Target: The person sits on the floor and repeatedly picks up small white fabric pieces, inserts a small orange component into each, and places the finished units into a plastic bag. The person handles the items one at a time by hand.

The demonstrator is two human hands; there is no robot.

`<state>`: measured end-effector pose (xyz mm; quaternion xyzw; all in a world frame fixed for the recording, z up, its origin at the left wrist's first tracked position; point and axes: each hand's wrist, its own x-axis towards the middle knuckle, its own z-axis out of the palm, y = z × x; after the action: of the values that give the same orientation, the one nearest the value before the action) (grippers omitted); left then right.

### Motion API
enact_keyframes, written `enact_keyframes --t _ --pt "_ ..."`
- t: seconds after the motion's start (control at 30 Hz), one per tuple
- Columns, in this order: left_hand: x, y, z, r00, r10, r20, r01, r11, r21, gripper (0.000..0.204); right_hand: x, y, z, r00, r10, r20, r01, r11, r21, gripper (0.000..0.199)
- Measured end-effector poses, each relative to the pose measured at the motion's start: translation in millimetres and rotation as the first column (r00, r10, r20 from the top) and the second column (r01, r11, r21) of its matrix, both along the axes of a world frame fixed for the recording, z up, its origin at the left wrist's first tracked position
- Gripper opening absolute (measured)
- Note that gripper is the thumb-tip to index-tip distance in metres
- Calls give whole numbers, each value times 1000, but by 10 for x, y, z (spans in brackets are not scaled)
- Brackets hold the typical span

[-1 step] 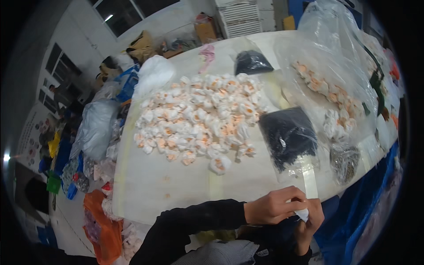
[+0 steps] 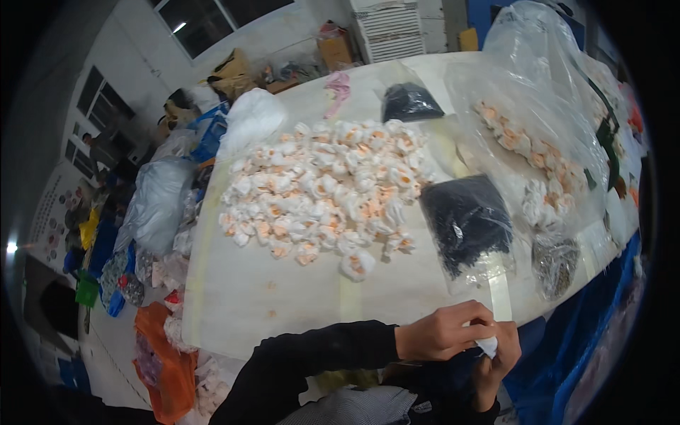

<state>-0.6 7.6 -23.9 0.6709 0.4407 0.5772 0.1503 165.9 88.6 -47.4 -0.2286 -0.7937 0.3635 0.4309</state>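
Near the front right edge of the table, both my hands meet on a small white piece of soft material [image 2: 486, 346]. My left hand [image 2: 445, 331] has its fingers curled and pinches the piece from the left. On the other side, my right hand [image 2: 505, 348] is closed round it, thumb and fingers pressed together. Most of the piece is hidden by my fingers. Beyond my hands spreads a pile of white flower-like pieces with orange centres [image 2: 326, 185]. A clear bag of black bits [image 2: 467, 221] lies just past my hands.
The white table [image 2: 241, 304] also bears a second bag of black contents [image 2: 409, 103], a bag of small brownish bits [image 2: 554, 265], a white fluffy bundle [image 2: 251, 117] and a large clear plastic bag [image 2: 528, 42]. Left of it stand an orange bag [image 2: 170, 375] and crowded plastic sacks [image 2: 159, 205].
The whole view has shifted very slightly. My hands stay closed on the white piece in nearly the same pose.
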Motion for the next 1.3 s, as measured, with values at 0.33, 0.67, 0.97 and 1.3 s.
enact_keyframes --t 0.33,0.67,0.97,1.3 --pt "71 -8 -31 996 42 74 -46 998 49 41 -77 7 -136 988 -129 81 114 978 174 40" --pt "-224 89 0 967 207 148 -179 967 -183 25 -237 169 -128 993 113 42 -107 987 -122 33" --pt "-320 78 42 920 353 170 -291 906 -306 27 -758 1056 -340 871 -200 448 94 964 249 36" --pt "-237 95 -195 910 316 270 -159 865 -477 36 -846 1089 -465 949 -157 272 116 980 160 11"
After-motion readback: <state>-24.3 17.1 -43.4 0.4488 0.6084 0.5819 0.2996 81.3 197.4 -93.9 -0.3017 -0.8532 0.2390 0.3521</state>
